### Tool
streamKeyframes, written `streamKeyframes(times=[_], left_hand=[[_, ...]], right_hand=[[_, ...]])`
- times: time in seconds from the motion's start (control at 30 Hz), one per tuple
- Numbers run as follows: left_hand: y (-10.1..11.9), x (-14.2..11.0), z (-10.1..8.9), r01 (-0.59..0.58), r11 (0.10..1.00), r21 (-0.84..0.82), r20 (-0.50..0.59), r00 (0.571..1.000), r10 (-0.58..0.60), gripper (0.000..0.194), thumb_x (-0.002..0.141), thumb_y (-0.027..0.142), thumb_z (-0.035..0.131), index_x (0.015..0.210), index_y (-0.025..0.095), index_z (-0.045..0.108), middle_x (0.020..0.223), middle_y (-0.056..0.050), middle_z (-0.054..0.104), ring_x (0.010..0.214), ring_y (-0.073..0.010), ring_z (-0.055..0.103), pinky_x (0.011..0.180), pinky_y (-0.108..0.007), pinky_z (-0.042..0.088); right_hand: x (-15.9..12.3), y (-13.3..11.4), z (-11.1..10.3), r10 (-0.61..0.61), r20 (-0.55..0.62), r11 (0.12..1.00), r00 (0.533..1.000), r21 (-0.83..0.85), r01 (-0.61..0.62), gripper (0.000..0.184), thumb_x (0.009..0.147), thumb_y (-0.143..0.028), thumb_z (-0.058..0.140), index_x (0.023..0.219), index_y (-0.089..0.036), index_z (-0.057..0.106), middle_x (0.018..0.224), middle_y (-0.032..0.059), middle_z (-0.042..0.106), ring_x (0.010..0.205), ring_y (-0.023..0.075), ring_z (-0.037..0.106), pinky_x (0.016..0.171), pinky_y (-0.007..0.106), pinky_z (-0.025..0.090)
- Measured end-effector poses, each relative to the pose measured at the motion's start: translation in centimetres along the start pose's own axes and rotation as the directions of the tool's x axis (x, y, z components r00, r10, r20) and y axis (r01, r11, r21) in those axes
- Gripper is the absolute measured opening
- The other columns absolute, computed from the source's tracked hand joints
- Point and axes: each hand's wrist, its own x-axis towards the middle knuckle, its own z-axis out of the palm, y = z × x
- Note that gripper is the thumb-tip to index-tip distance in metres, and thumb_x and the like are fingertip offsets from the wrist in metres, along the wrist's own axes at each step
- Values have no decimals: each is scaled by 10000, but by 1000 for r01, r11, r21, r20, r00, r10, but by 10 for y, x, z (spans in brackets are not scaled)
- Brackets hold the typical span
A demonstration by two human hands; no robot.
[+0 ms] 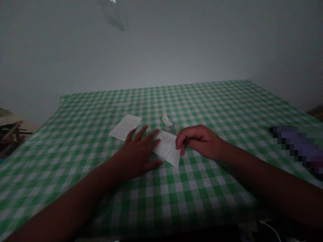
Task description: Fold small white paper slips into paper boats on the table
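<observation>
A small printed sheet of paper [166, 148] lies at the middle of the table, slightly turned. My left hand [140, 153] is spread over its left edge, palm down, with the fingers apart. At the sheet's right edge, my right hand [199, 141] has its fingers curled down onto the paper; whether they pinch the edge or only press on it is hard to see. Beyond my left fingertips lies a second printed sheet [126, 127], flat on the cloth. A small folded scrap of paper [166, 119] sits behind the first sheet.
A green and white checked tablecloth [214, 188] covers the table, which meets a pale wall [176, 43] at the back. On the right edge lies a dark, partly pixelated object [295, 143]. Wooden items [12, 134] stand beyond the table's left side.
</observation>
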Motion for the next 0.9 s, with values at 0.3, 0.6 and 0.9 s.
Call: streamKeyframes(times=[0.3, 0.6, 0.9], left_hand=[[8, 0, 1, 110, 994, 0, -23, 994, -110, 614, 941, 598, 474, 1467, 282, 457, 1574, -40, 400, 1490, -416, 184, 1159, -675, 33], [11, -2, 0, 76, 997, -28, -77, 994, -78, 540, 923, 571, 531, 1374, 274, 543, 1475, -53, 526, 1399, -385, 357, 1158, -662, 53], [16, 0, -8, -33, 986, -161, -98, 995, 18, 322, 925, 435, 565, 1180, 242, 606, 1247, -64, 618, 1250, -301, 484, 1144, -622, 186]], right_hand=[[-1, 0, 12, -421, 11, 823, 907, -417, 386, 324, 811, -12, 473, 1018, -196, 642, 1122, 98, 679, 1076, 195, 647, 910, 384, 551], [-3, 10, 15, -441, 237, 602, 865, -637, 482, 339, 887, -94, 496, 1208, -132, 599, 1294, 168, 632, 1239, 248, 563, 1043, 469, 486], [-4, 11, 19, -410, 246, 607, 878, -645, 464, 370, 882, -90, 494, 1241, -76, 584, 1259, 194, 632, 1228, 256, 573, 1030, 440, 514]])
